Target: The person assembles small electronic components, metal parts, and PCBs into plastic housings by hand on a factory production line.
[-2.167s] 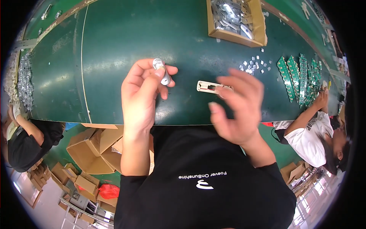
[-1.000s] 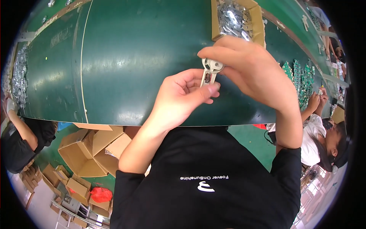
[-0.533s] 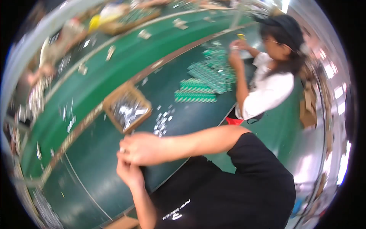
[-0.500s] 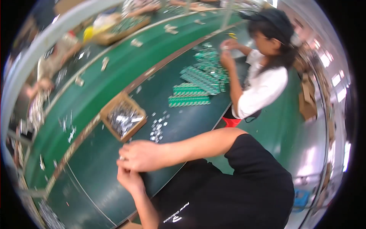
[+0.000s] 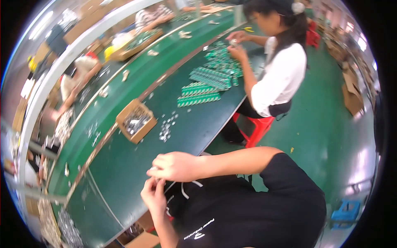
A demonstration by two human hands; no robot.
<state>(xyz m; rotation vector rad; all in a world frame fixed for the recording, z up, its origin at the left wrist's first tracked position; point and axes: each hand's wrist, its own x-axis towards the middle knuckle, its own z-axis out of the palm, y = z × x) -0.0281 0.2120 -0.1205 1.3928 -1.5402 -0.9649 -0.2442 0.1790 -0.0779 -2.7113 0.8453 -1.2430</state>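
Observation:
My left hand and my right hand meet above the near edge of the green worktable. Fingertips of both are pinched together around a small whitish piece, mostly covered by the fingers, so its kind cannot be made out. Beyond them stands an open cardboard box holding many small shiny metal parts. To the right of that box, small silvery pieces lie scattered on the table.
Green circuit board panels are piled farther along the table, where a co-worker sits on a red stool, hands around a small part. A green conveyor belt carries spaced small parts. Other people work across it. A blue stool stands at right.
My view has turned somewhat. Both hands, still together, have drawn back from the cardboard box toward my body and the table edge. The co-worker's hands remain over the boards.

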